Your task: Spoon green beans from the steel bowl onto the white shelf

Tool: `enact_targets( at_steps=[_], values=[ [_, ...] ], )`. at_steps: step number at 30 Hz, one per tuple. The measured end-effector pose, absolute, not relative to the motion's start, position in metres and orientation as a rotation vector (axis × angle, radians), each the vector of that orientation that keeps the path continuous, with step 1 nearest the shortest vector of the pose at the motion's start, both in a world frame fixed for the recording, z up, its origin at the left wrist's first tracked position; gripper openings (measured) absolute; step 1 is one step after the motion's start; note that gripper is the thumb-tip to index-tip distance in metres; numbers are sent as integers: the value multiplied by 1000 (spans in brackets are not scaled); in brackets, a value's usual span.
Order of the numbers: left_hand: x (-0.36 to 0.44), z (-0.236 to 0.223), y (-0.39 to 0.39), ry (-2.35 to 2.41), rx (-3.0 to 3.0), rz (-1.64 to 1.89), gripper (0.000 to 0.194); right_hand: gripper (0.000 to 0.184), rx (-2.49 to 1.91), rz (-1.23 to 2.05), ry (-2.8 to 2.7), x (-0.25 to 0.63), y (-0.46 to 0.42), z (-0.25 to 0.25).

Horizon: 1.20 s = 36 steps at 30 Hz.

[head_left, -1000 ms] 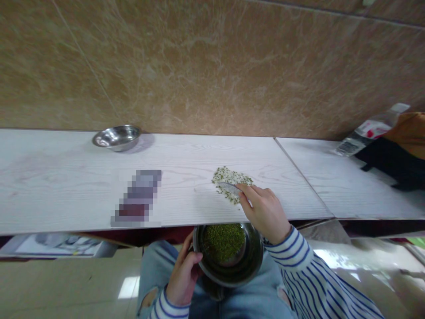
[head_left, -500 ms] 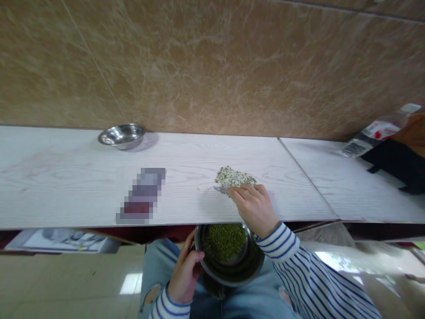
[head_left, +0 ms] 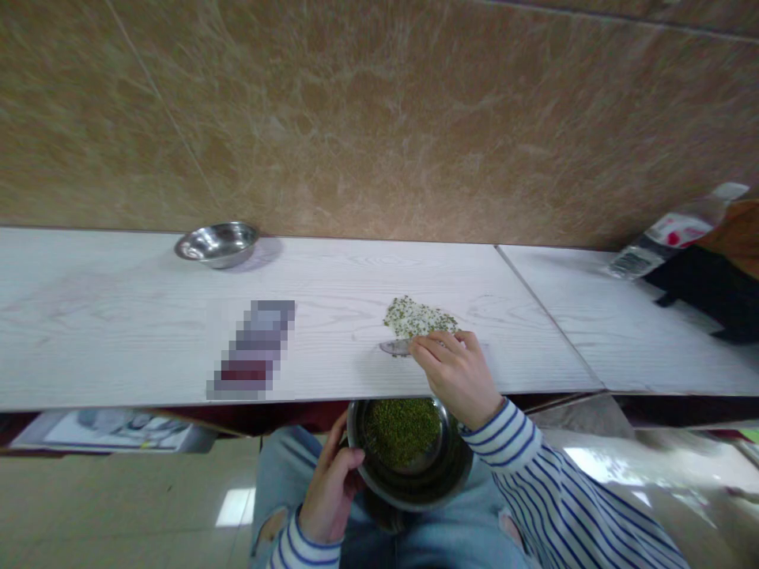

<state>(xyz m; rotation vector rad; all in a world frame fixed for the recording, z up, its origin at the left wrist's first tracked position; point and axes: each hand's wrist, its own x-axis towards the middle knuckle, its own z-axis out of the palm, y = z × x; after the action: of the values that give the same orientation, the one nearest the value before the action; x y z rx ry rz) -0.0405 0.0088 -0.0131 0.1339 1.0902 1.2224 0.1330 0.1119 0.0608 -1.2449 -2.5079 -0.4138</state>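
Since the first frame, the right hand (head_left: 459, 375) has drawn its thin blade (head_left: 395, 348) from among the loose grains to their near side. Fingers and thumb pinch the blade's hidden end, its free part pointing left, low over the tabletop (head_left: 332, 276). Just beyond lies the pile of green beans and white grains (head_left: 420, 318). Nearer the body, the left hand (head_left: 330, 498) grips the left rim of a metal pot (head_left: 454, 470), thumb on top; the pot, at the lap below the table edge, holds more green beans (head_left: 403, 431). A shallow metal bowl (head_left: 228, 255) stands farther off, by the wall.

A hard or hasty drag toward the body could shoot grains past the pot's rim onto the floor. A tilted blade might let small ones slip beneath, and a slack left grip could tip the pot.
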Motion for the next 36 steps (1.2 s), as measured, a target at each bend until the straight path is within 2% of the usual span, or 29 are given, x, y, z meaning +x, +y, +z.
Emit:
enact_targets(
  at_steps=[9,18,28,36],
  values=[
    [-41,-18,9,1074,156,1223,64,21,-1185,-357,-2528,157,90,64],
    [-39,-17,9,1065,156,1226,65,21,-1433,-311,-2337,175,79,66],
    [-32,-15,12,1065,151,1191,56,22,-1490,-343,-2370,170,75,64],
    [-26,-12,13,1060,166,1174,61,22,-1533,-334,-2350,184,71,66]
  ],
)
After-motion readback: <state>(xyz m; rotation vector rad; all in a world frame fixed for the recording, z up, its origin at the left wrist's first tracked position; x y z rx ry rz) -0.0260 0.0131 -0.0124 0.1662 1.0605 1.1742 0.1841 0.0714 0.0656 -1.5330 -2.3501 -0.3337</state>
